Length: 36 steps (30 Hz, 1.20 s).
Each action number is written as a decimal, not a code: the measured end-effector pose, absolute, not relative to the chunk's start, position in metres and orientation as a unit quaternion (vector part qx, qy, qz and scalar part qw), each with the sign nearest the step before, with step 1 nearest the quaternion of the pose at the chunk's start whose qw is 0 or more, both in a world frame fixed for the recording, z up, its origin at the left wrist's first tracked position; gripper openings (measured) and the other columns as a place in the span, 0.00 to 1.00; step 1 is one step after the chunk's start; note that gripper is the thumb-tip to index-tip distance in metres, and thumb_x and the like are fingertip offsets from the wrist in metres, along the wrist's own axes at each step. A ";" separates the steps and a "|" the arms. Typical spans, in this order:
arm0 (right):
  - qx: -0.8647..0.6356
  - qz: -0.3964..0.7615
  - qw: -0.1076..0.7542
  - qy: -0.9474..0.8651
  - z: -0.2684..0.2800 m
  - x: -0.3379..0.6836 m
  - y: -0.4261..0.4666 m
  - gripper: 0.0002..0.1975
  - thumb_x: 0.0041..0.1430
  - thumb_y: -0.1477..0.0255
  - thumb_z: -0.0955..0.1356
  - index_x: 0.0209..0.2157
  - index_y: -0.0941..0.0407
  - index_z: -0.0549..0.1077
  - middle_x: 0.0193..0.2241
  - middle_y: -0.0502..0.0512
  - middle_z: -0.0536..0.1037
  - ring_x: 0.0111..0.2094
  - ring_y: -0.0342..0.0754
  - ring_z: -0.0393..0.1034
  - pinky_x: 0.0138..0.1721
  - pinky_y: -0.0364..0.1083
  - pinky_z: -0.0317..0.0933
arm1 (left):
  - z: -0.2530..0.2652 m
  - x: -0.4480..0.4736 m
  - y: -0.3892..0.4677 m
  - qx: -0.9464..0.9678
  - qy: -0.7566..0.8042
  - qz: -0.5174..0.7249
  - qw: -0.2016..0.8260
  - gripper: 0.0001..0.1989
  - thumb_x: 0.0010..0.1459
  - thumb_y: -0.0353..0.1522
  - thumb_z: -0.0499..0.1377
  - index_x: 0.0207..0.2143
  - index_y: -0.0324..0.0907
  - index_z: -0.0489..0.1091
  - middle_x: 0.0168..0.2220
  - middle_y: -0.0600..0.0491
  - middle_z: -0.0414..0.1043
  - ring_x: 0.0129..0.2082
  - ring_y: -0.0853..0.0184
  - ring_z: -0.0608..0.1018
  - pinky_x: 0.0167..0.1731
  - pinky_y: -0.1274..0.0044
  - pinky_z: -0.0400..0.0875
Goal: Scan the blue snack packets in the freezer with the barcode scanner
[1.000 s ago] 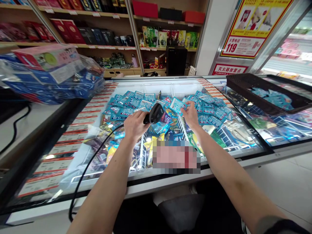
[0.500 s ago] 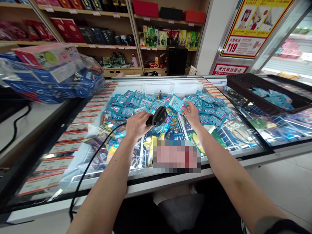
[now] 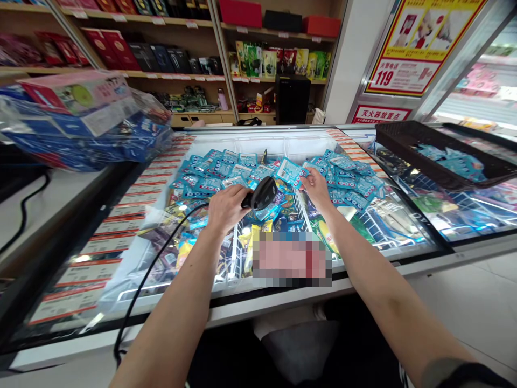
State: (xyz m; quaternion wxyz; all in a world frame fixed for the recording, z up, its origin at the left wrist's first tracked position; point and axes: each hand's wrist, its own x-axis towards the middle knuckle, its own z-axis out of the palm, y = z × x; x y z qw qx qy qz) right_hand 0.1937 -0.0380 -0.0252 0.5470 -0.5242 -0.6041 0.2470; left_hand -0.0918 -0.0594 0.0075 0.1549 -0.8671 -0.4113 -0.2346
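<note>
My left hand point(image 3: 229, 207) is closed round the handle of a black barcode scanner point(image 3: 264, 193), and its head points right toward a blue packet. That packet point(image 3: 289, 172), printed with a pale label, is pinched at its right edge by my right hand point(image 3: 316, 188). Several similar blue packets point(image 3: 210, 182) lie in a pile on the glass to the left. Another pile of blue packets point(image 3: 350, 180) spreads to the right of my right hand. A black cable point(image 3: 155, 256) runs from the scanner down to the lower left.
Under the glass lid of the chest freezer point(image 3: 250, 312) are colourful packages in wire baskets. A brown basket point(image 3: 444, 178) with blue packets stands at right. Plastic-wrapped boxes point(image 3: 92, 118) sit at left. Shelves point(image 3: 169, 75) line the back. A blurred patch covers the front of the glass.
The blue packet in my right hand has shifted slightly left and tilted a little. My left hand and the scanner have hardly moved.
</note>
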 end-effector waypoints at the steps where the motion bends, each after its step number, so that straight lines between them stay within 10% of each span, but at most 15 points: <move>1: -0.522 0.247 0.548 -0.605 -0.025 0.194 -0.038 0.16 0.56 0.64 0.63 0.45 0.55 0.65 0.25 0.47 0.72 0.24 0.45 0.71 0.25 0.43 0.62 | 0.008 -0.092 -0.059 -0.867 -0.411 -0.233 0.157 0.14 0.54 0.37 0.55 0.43 0.45 0.69 0.39 0.49 0.73 0.41 0.60 0.74 0.36 0.71 0.65; 22: -0.565 0.215 0.519 -0.605 -0.022 0.192 -0.043 0.24 0.60 0.61 0.59 0.55 0.55 0.56 0.26 0.51 0.74 0.26 0.49 0.72 0.32 0.49 0.66 | 0.008 -0.091 -0.060 -0.856 -0.437 -0.234 0.145 0.15 0.54 0.36 0.56 0.44 0.46 0.68 0.40 0.49 0.73 0.41 0.60 0.74 0.35 0.72 0.65; 36: -0.711 -0.067 0.393 -0.579 -0.015 0.194 -0.053 0.15 0.58 0.67 0.59 0.43 0.57 0.70 0.35 0.61 0.73 0.43 0.56 0.63 0.43 0.54 0.60 | 0.008 -0.092 -0.058 -0.808 -0.496 -0.270 0.167 0.13 0.54 0.36 0.55 0.42 0.45 0.69 0.37 0.49 0.72 0.40 0.60 0.73 0.35 0.72 0.63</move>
